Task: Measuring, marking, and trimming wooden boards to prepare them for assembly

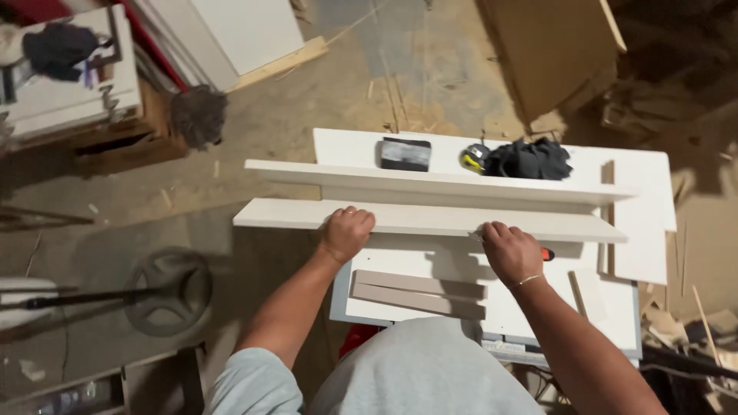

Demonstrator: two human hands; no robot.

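Observation:
Two long white boards lie across a white work table. My left hand grips the near edge of the nearer board, fingers curled over it. My right hand rests closed on the same board further right and holds a small tool with an orange handle whose tip touches the board's edge. The farther board runs parallel just behind.
A dark sanding block, a yellow tape measure and a dark cloth sit at the table's back. Two tan strips lie near me. A round fan base, scrap wood and stacked panels surround the dusty floor.

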